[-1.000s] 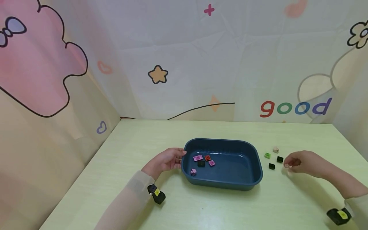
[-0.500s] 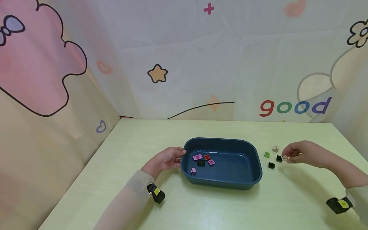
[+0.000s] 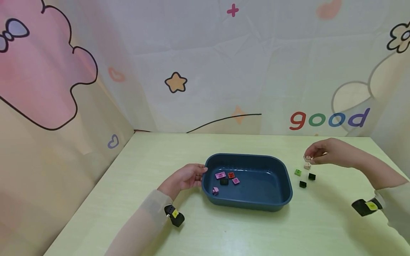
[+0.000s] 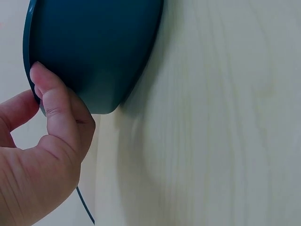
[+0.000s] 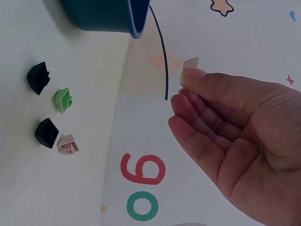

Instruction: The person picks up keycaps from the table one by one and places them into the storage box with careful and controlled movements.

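My left hand (image 3: pixel 189 177) pinches the left rim of a dark blue rectangular bin (image 3: pixel 253 204), thumb on one side and fingers on the other in the left wrist view. Inside the bin lie several small toy bricks: pink ones (image 3: pixel 220 175), a red brick (image 3: pixel 231 175) and a black brick (image 3: pixel 224 181). Between thumb and fingertips, my right hand (image 3: pixel 333 153) holds a small pale brick (image 5: pixel 190 70) above the table. Below it, on the table right of the bin, are a beige-pink brick (image 3: pixel 307 166), a green brick (image 3: pixel 298 172) and two black bricks (image 3: pixel 312 176).
The pale green table (image 3: pixel 160 153) extends around the bin. Behind it hangs a printed curtain (image 3: pixel 208 64) with a star and the word "good". Each wrist carries a small black camera (image 3: pixel 174 216).
My right hand, holding the pale brick, has risen from the table and moved away from me and to the left. My left hand and the bin have stayed put.
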A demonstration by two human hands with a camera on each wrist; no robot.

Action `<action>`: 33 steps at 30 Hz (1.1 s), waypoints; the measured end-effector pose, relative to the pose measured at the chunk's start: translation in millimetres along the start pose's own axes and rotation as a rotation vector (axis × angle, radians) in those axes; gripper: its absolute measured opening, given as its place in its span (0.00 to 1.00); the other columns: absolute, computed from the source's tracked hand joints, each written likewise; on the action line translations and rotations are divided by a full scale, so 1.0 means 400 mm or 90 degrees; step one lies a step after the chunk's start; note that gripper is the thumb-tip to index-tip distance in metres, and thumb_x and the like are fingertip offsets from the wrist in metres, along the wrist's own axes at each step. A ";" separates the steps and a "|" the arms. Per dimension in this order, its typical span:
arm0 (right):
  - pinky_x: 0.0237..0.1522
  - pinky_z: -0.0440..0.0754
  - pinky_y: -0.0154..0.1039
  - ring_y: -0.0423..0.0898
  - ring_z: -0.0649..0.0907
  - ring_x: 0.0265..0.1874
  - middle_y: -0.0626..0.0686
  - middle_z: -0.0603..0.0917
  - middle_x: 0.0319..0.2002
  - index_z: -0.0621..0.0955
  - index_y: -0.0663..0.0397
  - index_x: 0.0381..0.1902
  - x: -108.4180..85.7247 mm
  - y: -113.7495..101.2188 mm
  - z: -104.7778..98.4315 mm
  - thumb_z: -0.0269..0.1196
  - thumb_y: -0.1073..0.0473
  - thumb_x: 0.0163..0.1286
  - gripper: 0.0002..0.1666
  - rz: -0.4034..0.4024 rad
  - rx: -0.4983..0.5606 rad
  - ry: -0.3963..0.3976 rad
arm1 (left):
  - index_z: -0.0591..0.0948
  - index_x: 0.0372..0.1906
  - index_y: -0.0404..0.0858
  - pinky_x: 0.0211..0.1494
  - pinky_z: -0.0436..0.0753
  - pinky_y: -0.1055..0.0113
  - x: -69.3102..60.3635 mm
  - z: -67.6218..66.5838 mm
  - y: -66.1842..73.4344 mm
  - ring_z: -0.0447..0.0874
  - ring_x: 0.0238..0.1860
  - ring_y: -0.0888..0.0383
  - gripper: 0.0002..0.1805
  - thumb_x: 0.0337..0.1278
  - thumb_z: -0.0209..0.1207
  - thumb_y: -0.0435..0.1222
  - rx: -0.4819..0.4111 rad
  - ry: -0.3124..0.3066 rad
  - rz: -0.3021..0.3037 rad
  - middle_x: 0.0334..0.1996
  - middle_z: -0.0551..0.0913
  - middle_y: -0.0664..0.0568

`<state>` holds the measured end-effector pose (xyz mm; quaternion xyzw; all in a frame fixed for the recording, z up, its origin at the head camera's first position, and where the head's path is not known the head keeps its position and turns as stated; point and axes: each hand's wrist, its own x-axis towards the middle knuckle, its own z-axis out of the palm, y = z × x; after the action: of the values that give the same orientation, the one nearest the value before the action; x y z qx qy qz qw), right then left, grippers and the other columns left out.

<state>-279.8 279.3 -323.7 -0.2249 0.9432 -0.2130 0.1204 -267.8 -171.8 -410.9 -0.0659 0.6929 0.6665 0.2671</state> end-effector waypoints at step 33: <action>0.46 0.86 0.36 0.42 0.85 0.38 0.51 0.89 0.39 0.85 0.58 0.47 0.214 -0.284 -0.020 0.68 0.63 0.69 0.10 -0.179 0.017 -0.076 | 0.75 0.60 0.32 0.29 0.83 0.78 0.001 0.001 0.011 0.78 0.23 0.65 0.15 0.75 0.54 0.33 0.014 0.021 -0.021 0.25 0.80 0.56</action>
<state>-314.5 149.6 -276.1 -0.3654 0.8906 -0.2267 0.1480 -270.0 -170.9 -407.4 -0.0855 0.7032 0.6532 0.2674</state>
